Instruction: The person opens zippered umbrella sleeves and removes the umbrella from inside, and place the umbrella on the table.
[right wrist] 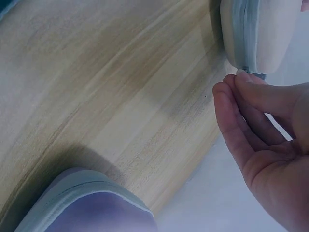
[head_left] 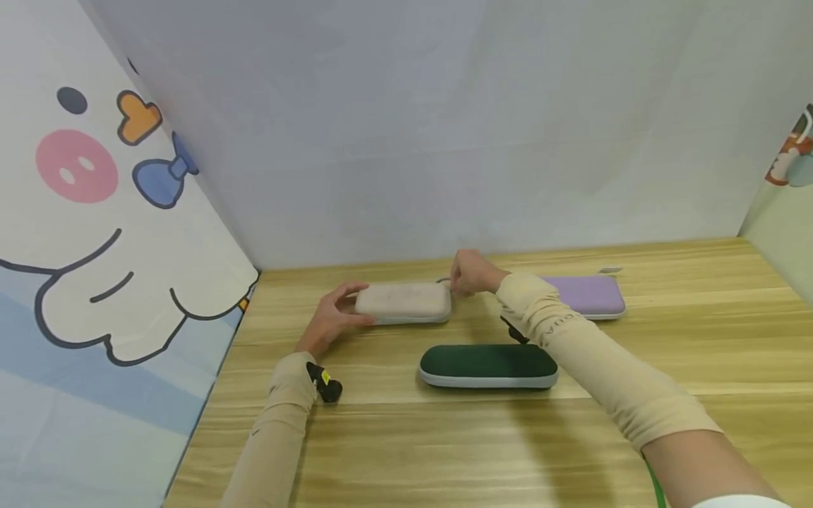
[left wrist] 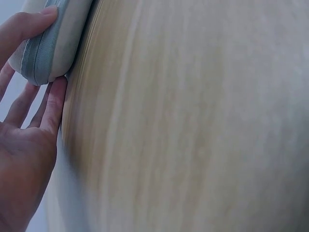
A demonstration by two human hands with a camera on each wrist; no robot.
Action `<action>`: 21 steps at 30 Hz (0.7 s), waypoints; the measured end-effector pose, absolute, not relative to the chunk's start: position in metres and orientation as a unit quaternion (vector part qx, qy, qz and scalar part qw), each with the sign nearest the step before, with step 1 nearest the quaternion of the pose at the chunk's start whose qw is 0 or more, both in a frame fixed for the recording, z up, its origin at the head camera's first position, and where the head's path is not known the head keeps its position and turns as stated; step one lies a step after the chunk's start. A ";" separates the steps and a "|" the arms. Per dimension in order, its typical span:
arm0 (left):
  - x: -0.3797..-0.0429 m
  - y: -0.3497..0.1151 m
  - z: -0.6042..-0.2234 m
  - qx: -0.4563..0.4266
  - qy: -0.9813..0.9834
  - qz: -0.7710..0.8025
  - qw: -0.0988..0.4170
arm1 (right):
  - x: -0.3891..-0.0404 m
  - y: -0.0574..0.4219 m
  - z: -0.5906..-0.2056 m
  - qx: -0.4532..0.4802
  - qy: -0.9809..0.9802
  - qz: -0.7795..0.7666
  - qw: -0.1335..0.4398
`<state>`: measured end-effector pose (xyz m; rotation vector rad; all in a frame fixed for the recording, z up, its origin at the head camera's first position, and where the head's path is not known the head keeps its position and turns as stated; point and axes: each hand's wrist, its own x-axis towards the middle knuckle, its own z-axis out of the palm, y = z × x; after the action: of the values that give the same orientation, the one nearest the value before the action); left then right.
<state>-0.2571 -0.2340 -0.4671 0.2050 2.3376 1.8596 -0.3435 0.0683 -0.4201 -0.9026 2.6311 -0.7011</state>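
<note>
On the table (head_left: 381,451), the beige case (head_left: 403,300) is gripped at its left end by the left hand (head_left: 330,317). At its right end the zipper pull (right wrist: 245,69), mostly hidden, is pinched by the right hand (head_left: 473,273). The purple case (head_left: 591,295) is partly covered by the right sleeve (head_left: 597,363); the dark green case (head_left: 489,361) is seen nearer.

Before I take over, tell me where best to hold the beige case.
Likely the left end of the beige case, from the left and straddling its long sides: it lies flat, narrow enough for the left hand to span, and the right hand is at its right end.
</note>
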 end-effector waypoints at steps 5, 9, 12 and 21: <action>-0.257 -0.234 -0.467 0.068 0.779 0.618 0.076 | -0.341 0.072 -0.421 -0.321 0.904 -0.250 0.131; -0.256 -0.234 -0.464 0.063 0.780 0.618 0.080 | -0.340 0.074 -0.420 -0.328 0.900 -0.257 0.130; -0.256 -0.233 -0.463 0.060 0.778 0.620 0.083 | -0.340 0.074 -0.420 -0.327 0.897 -0.263 0.136; -0.256 -0.234 -0.463 0.059 0.781 0.616 0.084 | -0.334 0.074 -0.416 -0.318 0.896 -0.273 0.148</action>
<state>-0.2555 -0.2336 -0.4632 0.1749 2.3303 1.8394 -0.3344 0.0740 -0.4161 -0.9143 2.5776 -0.7851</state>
